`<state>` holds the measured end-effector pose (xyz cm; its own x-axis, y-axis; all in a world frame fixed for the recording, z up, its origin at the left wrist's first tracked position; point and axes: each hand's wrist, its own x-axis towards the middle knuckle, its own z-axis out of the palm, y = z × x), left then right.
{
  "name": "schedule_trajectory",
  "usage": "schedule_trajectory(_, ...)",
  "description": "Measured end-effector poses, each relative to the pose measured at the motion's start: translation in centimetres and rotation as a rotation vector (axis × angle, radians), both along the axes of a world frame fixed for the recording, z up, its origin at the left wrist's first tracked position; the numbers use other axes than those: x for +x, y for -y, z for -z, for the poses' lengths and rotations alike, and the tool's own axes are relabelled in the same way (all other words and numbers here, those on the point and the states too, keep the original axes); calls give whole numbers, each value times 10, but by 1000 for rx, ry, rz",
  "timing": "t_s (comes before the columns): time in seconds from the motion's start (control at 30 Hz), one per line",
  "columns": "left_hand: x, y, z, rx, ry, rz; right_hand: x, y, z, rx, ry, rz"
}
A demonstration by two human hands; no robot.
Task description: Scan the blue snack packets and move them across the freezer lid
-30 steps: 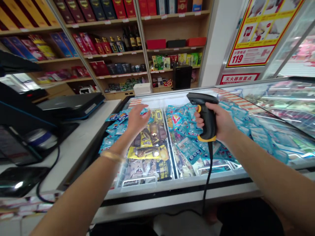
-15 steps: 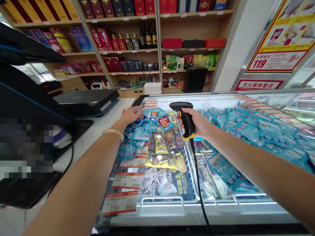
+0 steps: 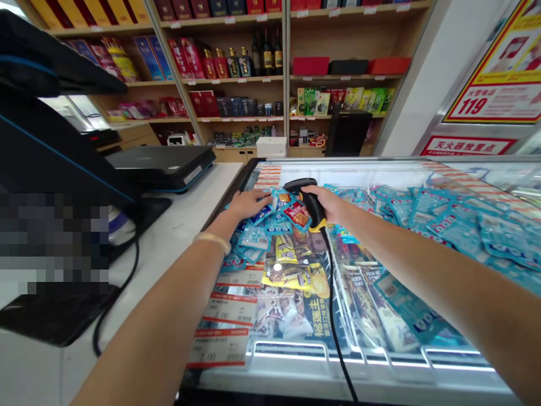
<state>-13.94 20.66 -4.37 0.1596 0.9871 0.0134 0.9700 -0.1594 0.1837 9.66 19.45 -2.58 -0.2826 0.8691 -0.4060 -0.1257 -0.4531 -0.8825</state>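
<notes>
My right hand [image 3: 327,203] is wrapped round the grip of a black and yellow barcode scanner [image 3: 313,208]. Its head points left, over a heap of small snack packets [image 3: 256,235], mostly light blue. On the far left part of this heap rests my left hand [image 3: 248,205], fingers stretched out, with a bracelet at the wrist. Between the hands lies a packet with a red label [image 3: 297,214], close to the scanner. The packets sit on the glass top of a freezer, and yellow ice-cream wrappers [image 3: 287,275] show below the glass.
A larger heap of blue packets [image 3: 452,223] spreads to the right. Price tags [image 3: 224,345] line the freezer's left side. The scanner's cable [image 3: 333,321] runs toward me. At left stand a black scale [image 3: 163,163] and a dark screen stand [image 3: 54,152]; stocked shelves [image 3: 236,79] rise behind.
The view has turned slightly left. My right hand has brought the scanner left, nearer my left hand and the red-labelled packet. My left hand stays on the heap.
</notes>
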Motion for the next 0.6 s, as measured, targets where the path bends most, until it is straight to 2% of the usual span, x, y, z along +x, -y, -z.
schedule_trajectory(0.17,18,38,9,59,87,23,15,42,-3,-49,1,41)
schedule_trajectory(0.4,39,84,10,86,212,87,31,104,-5,-122,-71,101)
schedule_trajectory(0.5,39,93,2,103,298,52,41,118,-4,-103,-108,89)
schedule_trajectory(0.6,39,103,-17,174,332,-41,56,129,-6,-51,-148,88)
